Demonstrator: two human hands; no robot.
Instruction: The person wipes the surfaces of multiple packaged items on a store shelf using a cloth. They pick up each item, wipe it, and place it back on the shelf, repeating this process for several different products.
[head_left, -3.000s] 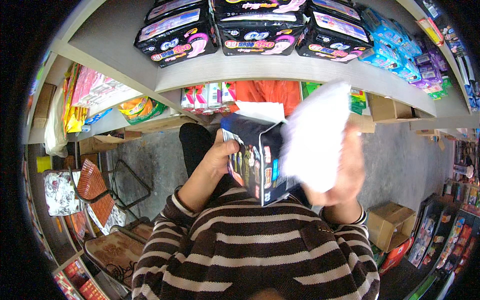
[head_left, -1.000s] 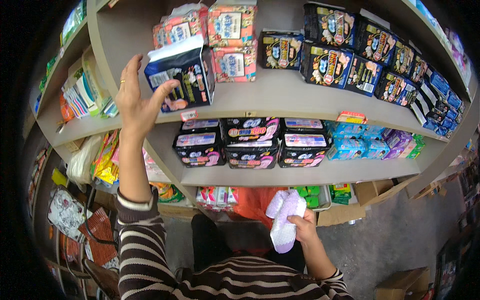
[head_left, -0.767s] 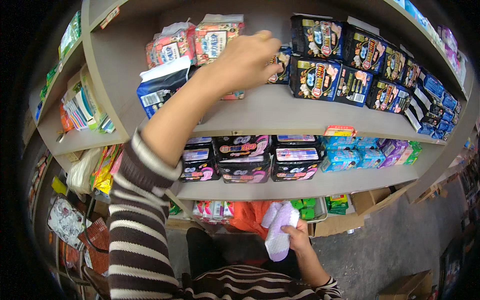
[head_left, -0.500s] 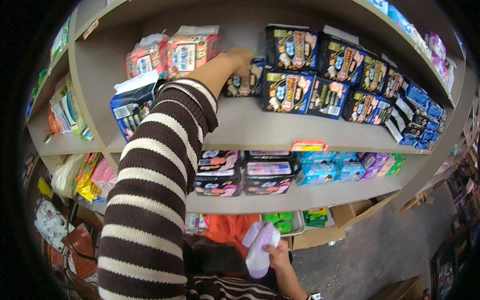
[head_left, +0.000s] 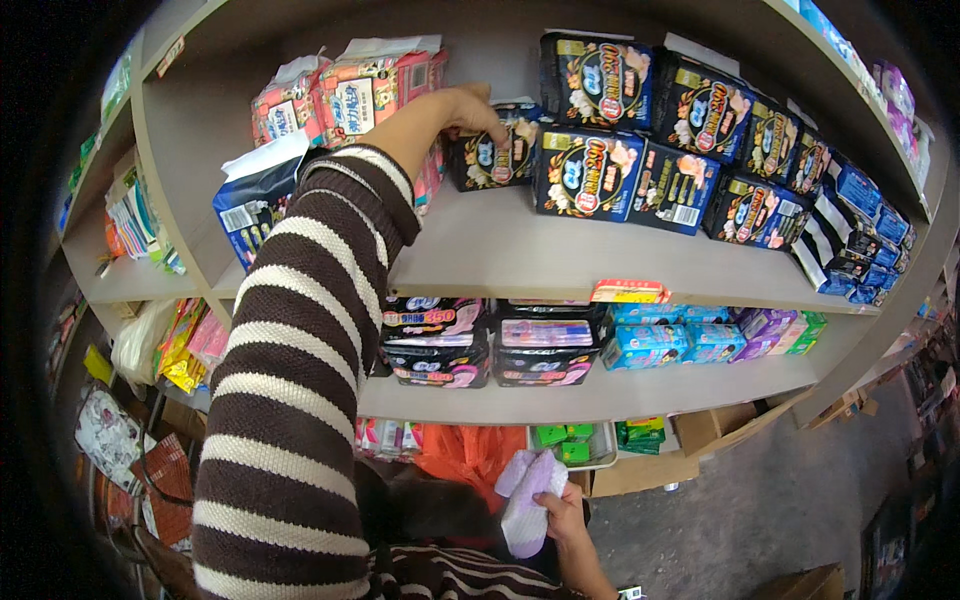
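Observation:
My left hand (head_left: 474, 112) reaches onto the upper shelf, its fingers spread over the top and front of a dark blue soft pack (head_left: 492, 160). That pack stands at the left end of a row of similar dark packs (head_left: 588, 172). Low in front of me, my right hand (head_left: 562, 508) is closed around a folded lavender-and-white cloth-like item (head_left: 528, 508); its exact kind cannot be made out. Pink packs (head_left: 350, 100) stand left of my left hand, partly hidden by my forearm. Another dark blue pack (head_left: 250, 215) sits beside my striped sleeve (head_left: 290, 400).
The lower shelf holds black-and-pink packs (head_left: 545, 355), blue packs (head_left: 650, 345) and purple packs (head_left: 765, 330). Below are an orange-red plastic bag (head_left: 470, 452), a tray with green packs (head_left: 570, 440) and an open cardboard box (head_left: 720, 430). Upright shelf panels (head_left: 175, 150) divide the left side.
My left hand has shifted slightly over the dark pack, with its fingers now down over the front. The whole view has moved a little. My right hand keeps its hold.

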